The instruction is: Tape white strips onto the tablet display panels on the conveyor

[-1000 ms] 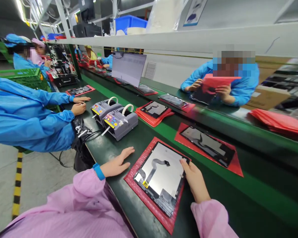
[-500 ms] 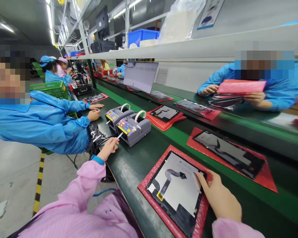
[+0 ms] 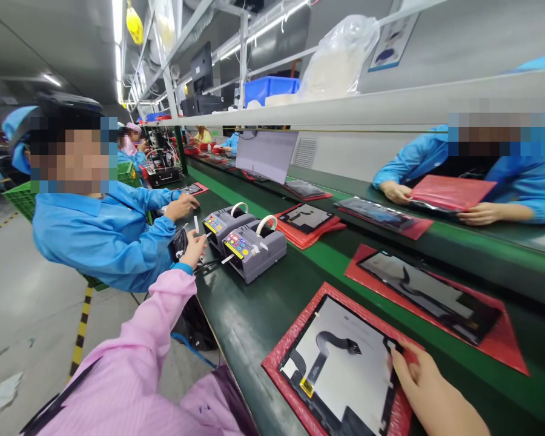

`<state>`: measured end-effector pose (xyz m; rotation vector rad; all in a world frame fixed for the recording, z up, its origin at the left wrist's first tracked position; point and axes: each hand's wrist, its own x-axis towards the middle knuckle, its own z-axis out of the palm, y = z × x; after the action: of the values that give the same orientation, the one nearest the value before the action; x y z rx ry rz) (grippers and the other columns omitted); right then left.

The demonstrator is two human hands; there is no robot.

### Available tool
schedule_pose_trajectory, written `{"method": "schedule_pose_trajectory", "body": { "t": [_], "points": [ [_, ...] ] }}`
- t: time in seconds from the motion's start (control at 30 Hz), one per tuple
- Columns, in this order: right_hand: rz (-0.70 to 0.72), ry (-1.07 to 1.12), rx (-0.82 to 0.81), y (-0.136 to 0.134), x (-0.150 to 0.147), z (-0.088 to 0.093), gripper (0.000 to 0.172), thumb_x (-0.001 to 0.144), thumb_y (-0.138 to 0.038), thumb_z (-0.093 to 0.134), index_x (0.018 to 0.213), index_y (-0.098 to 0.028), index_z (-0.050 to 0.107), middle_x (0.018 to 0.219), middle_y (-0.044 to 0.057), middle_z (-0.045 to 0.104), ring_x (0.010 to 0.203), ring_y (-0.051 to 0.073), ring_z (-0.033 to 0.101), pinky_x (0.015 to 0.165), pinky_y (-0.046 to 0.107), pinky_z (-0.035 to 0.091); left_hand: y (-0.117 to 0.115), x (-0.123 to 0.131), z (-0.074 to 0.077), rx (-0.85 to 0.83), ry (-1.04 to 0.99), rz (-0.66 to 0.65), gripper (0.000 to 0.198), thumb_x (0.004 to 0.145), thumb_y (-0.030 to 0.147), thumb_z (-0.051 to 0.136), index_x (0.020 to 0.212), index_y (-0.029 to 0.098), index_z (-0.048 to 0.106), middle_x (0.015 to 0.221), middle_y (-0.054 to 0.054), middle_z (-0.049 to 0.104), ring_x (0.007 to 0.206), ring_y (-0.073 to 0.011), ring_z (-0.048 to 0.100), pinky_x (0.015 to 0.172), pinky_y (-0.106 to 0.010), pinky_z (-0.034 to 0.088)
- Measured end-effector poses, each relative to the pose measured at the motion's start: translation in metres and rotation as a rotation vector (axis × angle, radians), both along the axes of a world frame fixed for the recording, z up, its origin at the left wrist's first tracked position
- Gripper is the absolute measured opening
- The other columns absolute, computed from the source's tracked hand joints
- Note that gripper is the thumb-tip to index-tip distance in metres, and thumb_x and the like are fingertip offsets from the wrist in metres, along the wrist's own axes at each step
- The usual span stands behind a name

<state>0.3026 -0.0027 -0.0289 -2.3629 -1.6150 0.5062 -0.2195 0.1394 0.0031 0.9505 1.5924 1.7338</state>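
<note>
A grey tablet panel [image 3: 345,381] with a black flex cable lies face down on a red bubble mat [image 3: 279,357] at the near edge of the dark green bench. My right hand [image 3: 429,390] rests on the panel's right edge, fingers laid flat. My left hand [image 3: 193,247], arm stretched out in a pink sleeve, is at the front of two grey tape dispensers [image 3: 254,247]. Its fingers pinch a short white strip of tape [image 3: 196,224] held upright.
A co-worker in blue [image 3: 104,233] sits close on the left, hands by the dispensers. Another panel on a red mat [image 3: 429,290] and a stack of red mats [image 3: 309,223] lie on the green belt. Across it, a person holds a red mat [image 3: 452,191].
My left hand left the bench beside the mat, reached to the near dispenser and now holds a tape strip lifted off it. My right hand stayed on the panel's edge. The view swung left.
</note>
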Motion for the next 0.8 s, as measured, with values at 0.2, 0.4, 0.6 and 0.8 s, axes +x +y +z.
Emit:
{"method": "schedule_pose_trajectory", "body": {
  "t": [0.2,0.4,0.6,0.8],
  "points": [
    [-0.008,0.02,-0.012,0.002,0.002,-0.002,0.065,0.087,-0.067,0.023,0.127,-0.024,0.051,0.099,0.013,0.074,0.087,0.036,0.071,0.073,0.045,0.051,0.02,0.004,0.006,-0.015,0.025,0.009,0.04,0.079,0.022,0.067,0.104,0.021,0.036,0.074,0.006,0.053,0.054,-0.0071,0.054,0.047,-0.014,0.035],
    [-0.038,0.01,0.061,-0.001,-0.003,-0.004,0.054,0.088,-0.06,0.031,0.123,-0.025,0.054,0.101,0.012,0.074,0.084,0.033,0.071,0.068,0.04,0.05,-0.005,0.031,0.036,0.127,0.072,-0.094,0.043,0.075,0.021,0.071,0.104,0.023,0.039,0.069,0.01,0.047,0.054,-0.0052,0.047,0.054,-0.014,0.038],
    [-0.155,0.121,0.333,-0.014,-0.014,0.008,0.053,0.091,-0.058,0.037,0.126,-0.021,0.052,0.071,0.003,0.064,0.067,0.024,0.062,0.06,0.032,0.043,-0.074,0.115,0.066,0.324,0.206,-0.839,0.021,0.088,0.028,0.065,0.105,0.022,0.054,0.094,-0.001,0.058,0.083,-0.0122,0.06,0.076,-0.024,0.049],
    [0.027,0.716,0.612,-0.029,-0.052,0.046,0.046,0.082,-0.058,0.062,0.111,-0.023,0.061,0.076,0.0,0.057,0.068,0.017,0.056,0.062,0.028,0.046,-0.084,0.215,0.055,0.358,0.482,-1.546,0.028,0.095,0.034,0.054,0.119,0.021,0.059,0.111,-0.009,0.059,0.094,-0.0177,0.059,0.082,-0.031,0.051]
  ]
}}
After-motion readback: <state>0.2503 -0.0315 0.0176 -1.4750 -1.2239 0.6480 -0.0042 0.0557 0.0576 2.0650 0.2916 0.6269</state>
